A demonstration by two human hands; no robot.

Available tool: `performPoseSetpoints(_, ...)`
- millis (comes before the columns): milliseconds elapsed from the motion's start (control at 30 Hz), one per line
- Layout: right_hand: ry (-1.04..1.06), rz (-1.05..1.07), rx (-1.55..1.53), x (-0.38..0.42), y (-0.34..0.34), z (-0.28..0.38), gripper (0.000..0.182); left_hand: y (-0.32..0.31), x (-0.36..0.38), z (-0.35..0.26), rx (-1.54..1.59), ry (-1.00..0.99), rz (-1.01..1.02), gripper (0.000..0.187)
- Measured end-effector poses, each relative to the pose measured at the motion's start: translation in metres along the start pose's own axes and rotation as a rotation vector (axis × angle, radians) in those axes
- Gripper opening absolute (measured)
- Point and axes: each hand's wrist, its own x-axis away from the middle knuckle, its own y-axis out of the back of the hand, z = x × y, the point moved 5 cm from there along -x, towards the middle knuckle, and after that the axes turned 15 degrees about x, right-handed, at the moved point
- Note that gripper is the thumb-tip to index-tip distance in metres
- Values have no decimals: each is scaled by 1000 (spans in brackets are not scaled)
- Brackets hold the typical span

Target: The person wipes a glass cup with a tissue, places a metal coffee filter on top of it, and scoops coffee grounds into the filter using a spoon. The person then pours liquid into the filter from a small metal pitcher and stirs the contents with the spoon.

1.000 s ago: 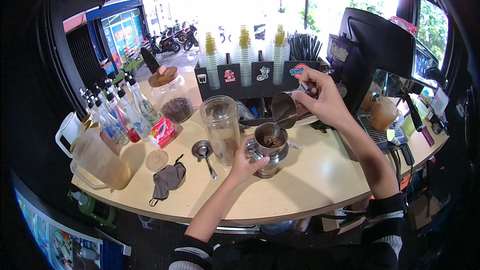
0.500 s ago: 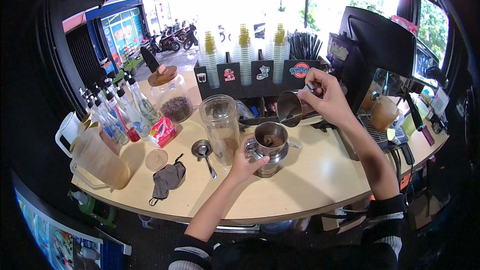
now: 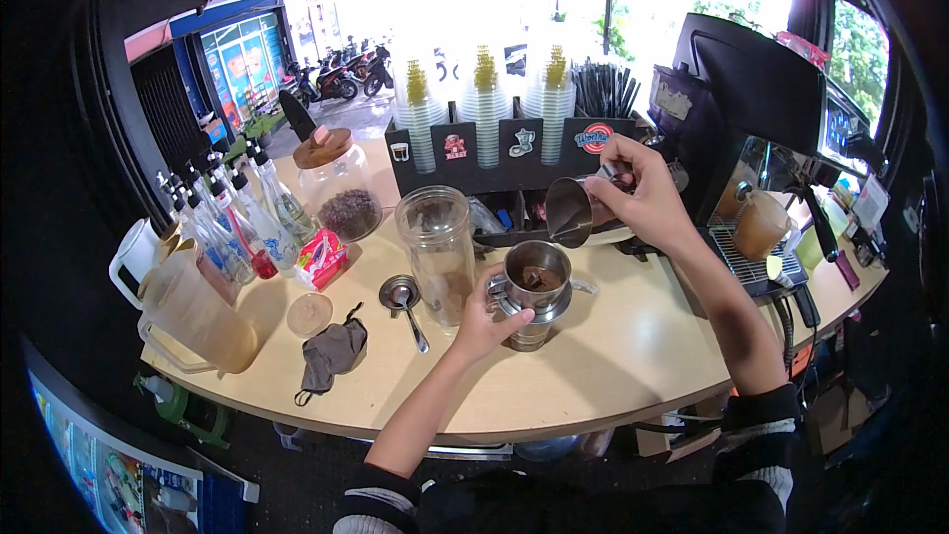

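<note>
My left hand is closed around the side of a metal coffee drip filter, thumb at its flange. The filter sits on a small cup on the table, and brown coffee shows inside it. Up and to the right, my right hand grips a small steel pitcher by its handle. The pitcher is tilted, its lip pointing down toward the filter's opening. Just left of the filter stands a tall clear glass jar. A spoon rests in a small metal dish.
A grey face mask, a round lid and a red packet lie to the left. Plastic jugs, pump bottles and a bean jar stand beyond. A black cup rack is behind, an espresso machine at right.
The pitcher tilts slightly differently and the wet coffee surface in the filter looks a little changed. Both hands stay nearly in place.
</note>
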Motion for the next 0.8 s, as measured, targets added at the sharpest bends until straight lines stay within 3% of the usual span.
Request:
performPoseSetpoints(133,24,-31,50,5,-1,-10,22,0,-1,2,43,-12,3,75)
performPoseSetpoints(333,-77,-106,-168,25,-4,-37,22,-1,-1,-4,43,-44,-11,82)
performPoseSetpoints(400,-243,-176,-454,40,-5,-46,20,-2,-1,-12,26,-37,-10,84)
performPoseSetpoints(500,-424,-170,-606,69,-9,-58,17,2,-1,-13,18,-41,22,90)
performPoseSetpoints(600,-409,-175,-606,98,-15,-83,16,11,4,-32,-37,-24,-24,82)
performPoseSetpoints(667,-456,-194,-639,118,-21,-93,15,16,17,-50,-192,173,-51,53)
performPoseSetpoints(700,-484,-214,-660,128,-26,-100,14,24,23,-54,-198,168,-61,53)
performPoseSetpoints(767,-532,-286,-748,146,-38,-114,15,46,41,-60,-284,199,-178,27)
performPoseSetpoints(800,-560,-295,-781,154,-45,-121,15,55,46,-60,-288,194,-175,27)
